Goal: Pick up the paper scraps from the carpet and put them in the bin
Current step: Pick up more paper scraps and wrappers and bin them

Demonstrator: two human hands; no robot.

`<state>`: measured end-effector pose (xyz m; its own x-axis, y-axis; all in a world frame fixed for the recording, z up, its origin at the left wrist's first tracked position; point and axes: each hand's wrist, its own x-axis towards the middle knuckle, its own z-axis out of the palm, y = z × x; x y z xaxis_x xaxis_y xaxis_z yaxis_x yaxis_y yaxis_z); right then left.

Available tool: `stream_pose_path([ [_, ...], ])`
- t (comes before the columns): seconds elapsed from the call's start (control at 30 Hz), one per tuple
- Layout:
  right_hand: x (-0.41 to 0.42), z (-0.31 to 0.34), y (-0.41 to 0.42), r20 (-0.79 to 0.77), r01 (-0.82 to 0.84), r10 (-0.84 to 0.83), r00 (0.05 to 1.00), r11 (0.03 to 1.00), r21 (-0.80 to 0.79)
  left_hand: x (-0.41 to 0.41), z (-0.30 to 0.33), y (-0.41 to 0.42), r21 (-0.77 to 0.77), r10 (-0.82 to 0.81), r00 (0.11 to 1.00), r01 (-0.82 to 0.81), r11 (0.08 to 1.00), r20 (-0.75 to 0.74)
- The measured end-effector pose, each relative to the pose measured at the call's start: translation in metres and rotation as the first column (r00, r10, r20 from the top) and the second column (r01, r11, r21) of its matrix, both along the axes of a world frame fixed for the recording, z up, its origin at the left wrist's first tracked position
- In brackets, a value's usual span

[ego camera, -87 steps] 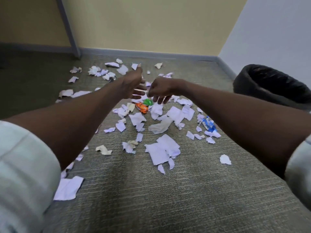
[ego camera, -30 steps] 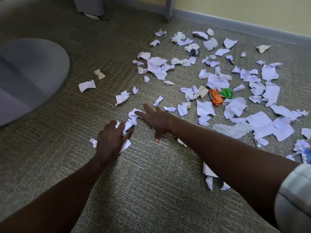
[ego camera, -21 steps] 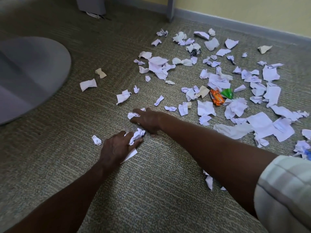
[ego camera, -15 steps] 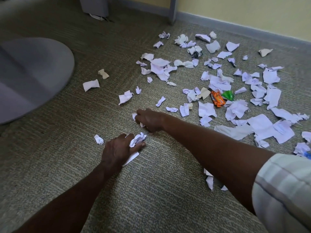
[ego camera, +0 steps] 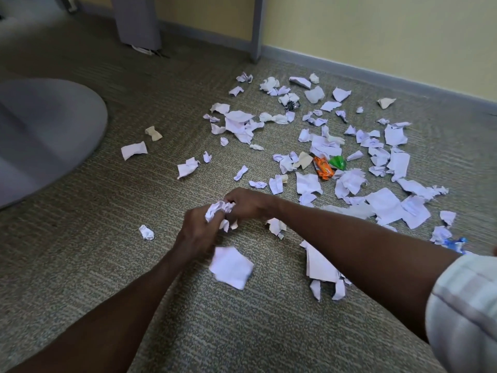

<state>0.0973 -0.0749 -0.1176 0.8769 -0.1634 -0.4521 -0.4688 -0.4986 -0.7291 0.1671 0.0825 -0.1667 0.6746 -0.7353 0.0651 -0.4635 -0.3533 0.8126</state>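
Where hands (ego camera: 231,214) meet, littered carpet (ego camera: 80,251), yellow wall (ego camera: 376,30)

A crumpled wad of paper scraps (ego camera: 218,209) is held between the left hand (ego camera: 198,229) and the right hand (ego camera: 248,204), both closed on it just above the carpet (ego camera: 80,251). A flat white scrap (ego camera: 231,267) is seen just below the left hand, blurred, and a small crumpled scrap (ego camera: 146,232) lies to the left of it. Many more scraps are scattered toward the yellow wall (ego camera: 376,30), with an orange wrapper (ego camera: 323,170) and a green wrapper (ego camera: 337,162) side by side among them, and a grey rounded object (ego camera: 40,130) is seen at the left edge.
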Motion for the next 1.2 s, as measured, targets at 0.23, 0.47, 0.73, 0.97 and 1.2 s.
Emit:
stream_pose_path([
  [0.23,-0.021,0.028,0.005,-0.133,0.556,-0.602,0.787,0.599,0.577,-0.009,0.034,-0.047,-0.064,0.160,0.959,-0.179,0.982,-0.232],
  [0.47,-0.035,0.032,0.008,-0.157,0.689,-0.823,0.546,0.335,0.642,-0.034,0.063,-0.072,-0.015,-0.261,0.956,0.265,0.964,0.137],
  [0.73,-0.059,0.077,-0.020,-0.013,0.780,-0.919,0.395,0.328,0.533,-0.048,0.090,-0.116,-0.104,-0.240,0.967,0.248,0.963,0.084],
  [0.97,-0.072,0.100,-0.027,0.312,0.863,-0.895,0.319,0.410,0.294,-0.080,0.127,-0.146,-0.144,-0.002,0.687,-0.150,0.978,-0.727],
  [1.2,-0.086,0.100,-0.028,0.450,0.883,-0.849,0.276,0.409,0.229,-0.092,0.150,-0.161,-0.234,-0.182,0.266,-0.176,0.956,-0.947],
])
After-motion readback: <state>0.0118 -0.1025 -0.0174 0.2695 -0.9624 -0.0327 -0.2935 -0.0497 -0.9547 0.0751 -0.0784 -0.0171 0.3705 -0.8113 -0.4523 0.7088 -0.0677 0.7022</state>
